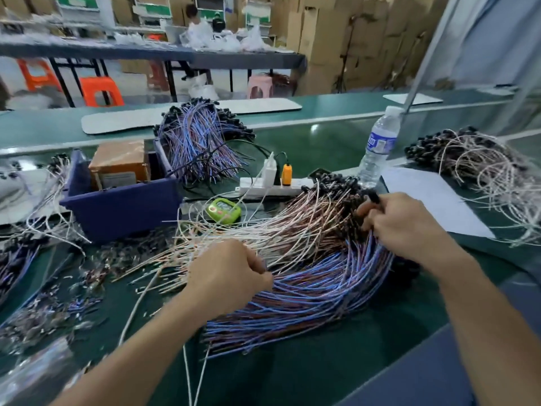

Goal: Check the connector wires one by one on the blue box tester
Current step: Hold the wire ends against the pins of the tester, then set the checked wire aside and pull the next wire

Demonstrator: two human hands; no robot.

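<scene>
A big fan of connector wires lies on the green bench: pink-white wires [281, 230] behind, blue-red wires [310, 291] in front, black connectors at the right end. My right hand [401, 224] pinches a black connector [373, 197] at that end. My left hand [225, 276] has its fingers curled round wire strands in the middle of the fan. The blue box tester [123, 206] stands at the left, with a brown unit [120, 164] inside it.
A white power strip [272, 187] with plugs, a green timer [224, 210] and a water bottle [379, 145] lie behind the fan. More wire bundles sit at back centre [199, 142], right [480, 165] and left [44, 303]. White paper [433, 203] lies right.
</scene>
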